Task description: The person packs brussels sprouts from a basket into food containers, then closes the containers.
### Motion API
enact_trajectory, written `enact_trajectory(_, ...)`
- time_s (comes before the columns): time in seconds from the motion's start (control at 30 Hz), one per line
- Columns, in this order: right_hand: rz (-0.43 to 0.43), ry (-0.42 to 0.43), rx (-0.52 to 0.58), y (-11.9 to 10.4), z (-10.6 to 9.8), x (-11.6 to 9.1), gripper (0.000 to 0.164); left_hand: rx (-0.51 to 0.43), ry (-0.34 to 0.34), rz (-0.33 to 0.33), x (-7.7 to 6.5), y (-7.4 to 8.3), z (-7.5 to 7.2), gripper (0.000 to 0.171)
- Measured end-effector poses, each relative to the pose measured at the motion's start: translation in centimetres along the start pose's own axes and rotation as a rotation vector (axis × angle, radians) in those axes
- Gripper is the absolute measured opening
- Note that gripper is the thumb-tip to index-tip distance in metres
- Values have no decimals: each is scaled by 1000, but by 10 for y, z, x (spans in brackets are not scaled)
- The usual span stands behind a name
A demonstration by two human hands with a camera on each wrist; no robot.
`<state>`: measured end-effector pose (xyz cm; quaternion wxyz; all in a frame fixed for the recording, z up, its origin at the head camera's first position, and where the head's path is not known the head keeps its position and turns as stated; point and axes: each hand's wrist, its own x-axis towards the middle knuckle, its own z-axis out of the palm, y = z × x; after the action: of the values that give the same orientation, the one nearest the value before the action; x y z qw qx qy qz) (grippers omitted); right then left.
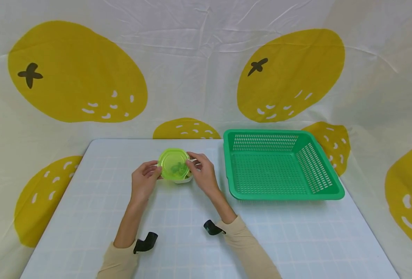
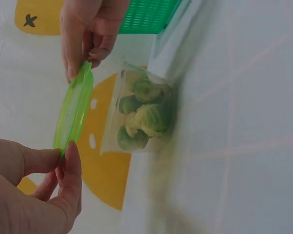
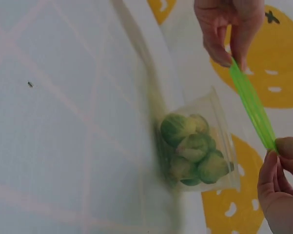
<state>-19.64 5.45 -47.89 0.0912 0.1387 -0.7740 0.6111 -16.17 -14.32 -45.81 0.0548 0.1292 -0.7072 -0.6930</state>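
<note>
A translucent green lid [image 1: 173, 164] is pinched at opposite edges by both hands. My left hand [image 1: 145, 180] grips its left edge between thumb and fingers, and my right hand [image 1: 204, 174] grips the right edge the same way. Beneath the lid, a clear plastic container [image 1: 183, 180] stands on the table. The wrist views show a gap between lid and container. Several Brussels sprouts [image 2: 152, 118] fill the container, seen through its wall; in the right wrist view more sprouts [image 3: 192, 148] show. From the head view the lid covers most of the container.
A green plastic basket [image 1: 282, 197] with slotted walls stands to the right of the hands, near the table's back right corner. The pale checked table [image 1: 185, 240] meets a white curtain [image 1: 192, 77] printed with yellow fruit at the back.
</note>
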Motion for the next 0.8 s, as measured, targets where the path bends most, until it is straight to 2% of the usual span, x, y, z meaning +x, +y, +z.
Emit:
enact_trajectory(0.2,39,20,23,4,-2,1,31,33,9,-8,4,-7,6,32)
enact_trajectory(0.5,27,54,41,15,-3,1,30,20,-7,-10,5,-14,13,33)
enact_trajectory(0.67,38,61,20,19,-3,2,30,2,-19,0,4,-16,14,33)
enact_trajectory(0.8,51,58,-12,20,-4,3,30,24,-18,11,5,-19,14,32)
